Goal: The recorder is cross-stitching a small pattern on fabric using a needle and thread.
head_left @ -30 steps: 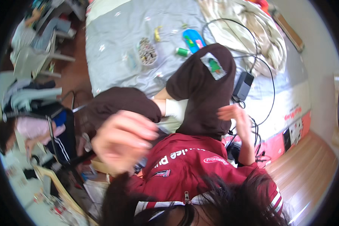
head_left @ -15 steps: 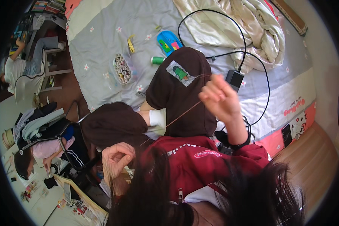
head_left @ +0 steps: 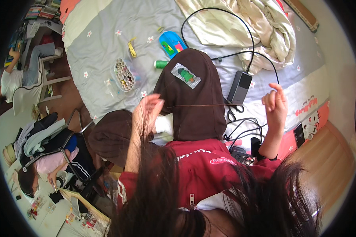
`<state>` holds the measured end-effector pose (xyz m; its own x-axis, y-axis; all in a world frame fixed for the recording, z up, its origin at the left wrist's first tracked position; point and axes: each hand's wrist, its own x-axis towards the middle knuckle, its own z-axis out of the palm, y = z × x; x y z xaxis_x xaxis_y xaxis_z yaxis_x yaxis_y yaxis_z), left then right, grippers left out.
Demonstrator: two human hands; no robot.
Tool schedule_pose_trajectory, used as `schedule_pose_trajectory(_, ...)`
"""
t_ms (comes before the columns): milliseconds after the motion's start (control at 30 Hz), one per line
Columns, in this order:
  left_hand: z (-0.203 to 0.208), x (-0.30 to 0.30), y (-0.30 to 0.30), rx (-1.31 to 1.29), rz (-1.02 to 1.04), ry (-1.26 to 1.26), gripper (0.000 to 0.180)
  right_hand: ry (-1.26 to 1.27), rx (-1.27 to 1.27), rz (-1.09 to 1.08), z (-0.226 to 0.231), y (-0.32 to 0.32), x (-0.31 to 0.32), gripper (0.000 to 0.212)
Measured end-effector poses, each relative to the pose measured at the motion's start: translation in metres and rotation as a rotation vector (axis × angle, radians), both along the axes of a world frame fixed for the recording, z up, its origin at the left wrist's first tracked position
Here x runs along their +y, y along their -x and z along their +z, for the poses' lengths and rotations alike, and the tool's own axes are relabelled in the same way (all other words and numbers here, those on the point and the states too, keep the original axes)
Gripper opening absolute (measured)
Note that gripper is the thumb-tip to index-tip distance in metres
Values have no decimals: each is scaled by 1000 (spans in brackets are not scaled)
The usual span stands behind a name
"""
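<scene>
A thin brown thread runs nearly level across my brown trousers, stretched between my hands. My left hand is closed at the thread's left end, partly behind loose hair strands. Off to the right, my right hand is raised with its fingers curled around the other end; any needle is too small to make out. On my raised knee lies a small embroidered patch with a green tree and brown trunk on a grey ground. Neither hand touches it. A green thread spool lies just left of the knee.
On the bed are a clear box of thread spools, a yellow tape measure and a blue plastic case. A black power bank with looping cables lies right of my knee. Two other people sit at the left.
My left hand has risen from my lap to beside the knee. My right hand has moved right and slightly down, and the thread has gone from slanted to nearly level.
</scene>
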<state>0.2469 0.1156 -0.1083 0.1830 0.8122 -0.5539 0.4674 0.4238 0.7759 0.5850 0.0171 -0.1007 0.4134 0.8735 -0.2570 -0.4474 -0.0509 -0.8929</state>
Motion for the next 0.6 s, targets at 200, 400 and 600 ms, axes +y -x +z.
schedule_pose_trajectory(200,-61,14,-89,267,-102,-613,55,-218,-38,-169,52,-28,-60,22)
schedule_pose_trajectory(400,-48,6,-78,-77,-132,-646,10,-330,-362,-280,130,-30,-122,19)
schedule_pose_trajectory(600,60,-43,-39,-590,-59,-424,16,-110,-645,113,99,99,-55,10)
